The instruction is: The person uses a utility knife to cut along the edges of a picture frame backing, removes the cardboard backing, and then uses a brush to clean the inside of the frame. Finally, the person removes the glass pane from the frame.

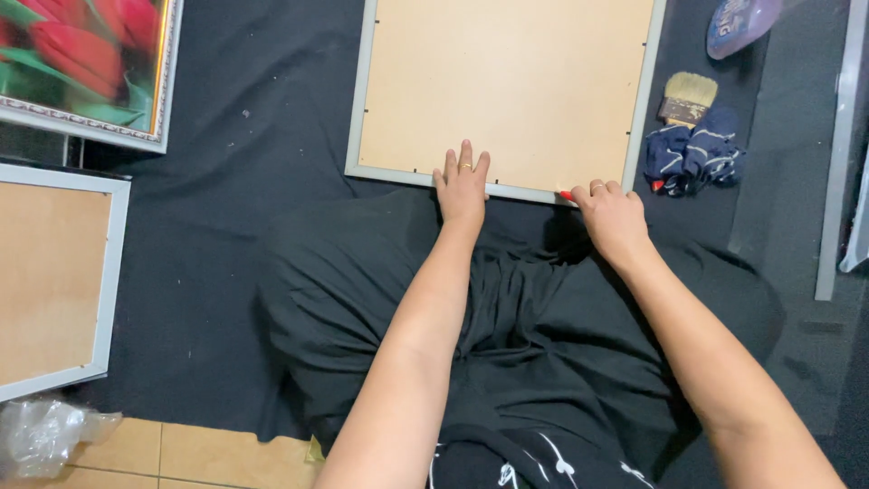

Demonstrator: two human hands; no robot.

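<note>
Your left hand (463, 188) lies flat, fingers spread, on the near edge of the picture frame (503, 91). Your right hand (612, 215) pinches a small red tool (566, 195) against its near corner. If it slips, it could gouge the backing board. The frame lies face down on the black cloth (253, 136), pale grey border, tan back.

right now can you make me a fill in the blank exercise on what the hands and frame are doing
1. The left hand lies flat on the frame's ____ backing board.
2. The right hand grips a small ____ tool at the frame edge.
3. The paintbrush lies on the person's ____ side.

Missing words: tan; red; right
</note>
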